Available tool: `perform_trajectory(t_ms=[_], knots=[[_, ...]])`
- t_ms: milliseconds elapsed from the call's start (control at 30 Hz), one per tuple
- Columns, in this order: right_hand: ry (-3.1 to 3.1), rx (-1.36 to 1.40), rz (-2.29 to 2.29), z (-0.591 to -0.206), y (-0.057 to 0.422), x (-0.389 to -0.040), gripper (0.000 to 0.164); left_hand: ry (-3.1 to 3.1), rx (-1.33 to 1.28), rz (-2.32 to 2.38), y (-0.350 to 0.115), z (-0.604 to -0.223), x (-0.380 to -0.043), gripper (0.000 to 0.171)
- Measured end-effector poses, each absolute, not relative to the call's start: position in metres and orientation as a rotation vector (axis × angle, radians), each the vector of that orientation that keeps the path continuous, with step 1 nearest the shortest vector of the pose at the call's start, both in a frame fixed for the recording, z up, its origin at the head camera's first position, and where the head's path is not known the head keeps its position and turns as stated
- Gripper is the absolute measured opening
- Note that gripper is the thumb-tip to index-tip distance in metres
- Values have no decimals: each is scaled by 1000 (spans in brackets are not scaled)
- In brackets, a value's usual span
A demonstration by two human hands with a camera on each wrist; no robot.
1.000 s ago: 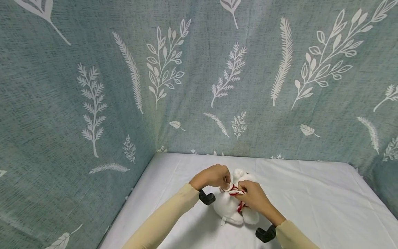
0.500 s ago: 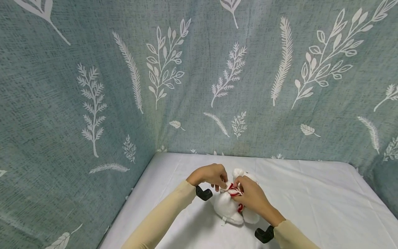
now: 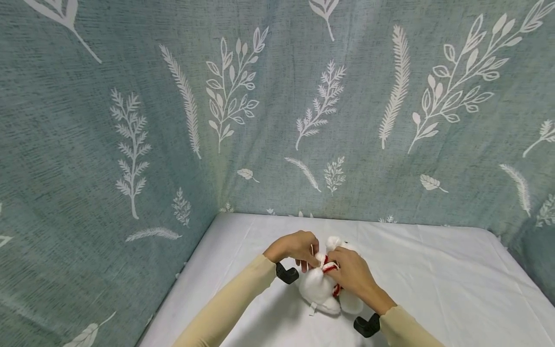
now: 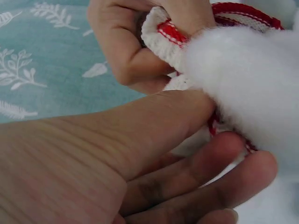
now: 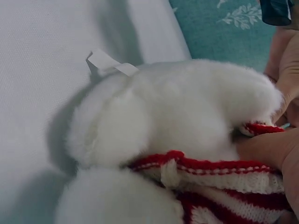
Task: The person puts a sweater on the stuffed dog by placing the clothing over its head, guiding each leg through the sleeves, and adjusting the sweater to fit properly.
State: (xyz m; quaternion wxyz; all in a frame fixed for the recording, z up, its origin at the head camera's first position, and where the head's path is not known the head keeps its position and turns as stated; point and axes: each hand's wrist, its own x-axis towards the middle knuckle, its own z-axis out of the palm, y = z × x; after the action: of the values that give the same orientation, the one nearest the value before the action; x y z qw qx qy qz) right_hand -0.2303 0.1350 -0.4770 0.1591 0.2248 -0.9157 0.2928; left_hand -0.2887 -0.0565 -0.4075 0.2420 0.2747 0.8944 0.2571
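Observation:
A white fluffy stuffed toy (image 3: 314,288) lies on its side on the white sheet, its head away from me. It wears a red-and-white striped knitted sweater (image 5: 219,175). My left hand (image 3: 299,246) pinches the toy at its raised arm (image 4: 247,79), thumb on one side and fingertips on the other. Across from it, my right hand (image 3: 352,272) grips the sweater's edge, the thumb tucked under the red-trimmed knit beside the toy's body. My right hand covers part of the toy's chest and face.
The white sheet (image 3: 425,270) spreads around the toy. A grey-green leaf-patterned curtain (image 3: 277,125) encloses the back and sides. A small white tag (image 5: 110,63) sticks out from the toy's lower end. Black devices are strapped to both wrists.
My right hand has shifted slightly up and left along the sweater, and less of its striped edge shows between the hands. The left hand has moved only a little; the toy stays in place.

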Motion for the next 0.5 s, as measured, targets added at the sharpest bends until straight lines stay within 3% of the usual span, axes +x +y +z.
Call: perform_trajectory(t_ms=[200,500], knots=[[-2644,629,1041,-472,141,-232,32,2418,807,821,-64,-414,-291,21],[-2647,686,1001,-472,144,-233,20,2374,786,945,-67,-426,-293,10]])
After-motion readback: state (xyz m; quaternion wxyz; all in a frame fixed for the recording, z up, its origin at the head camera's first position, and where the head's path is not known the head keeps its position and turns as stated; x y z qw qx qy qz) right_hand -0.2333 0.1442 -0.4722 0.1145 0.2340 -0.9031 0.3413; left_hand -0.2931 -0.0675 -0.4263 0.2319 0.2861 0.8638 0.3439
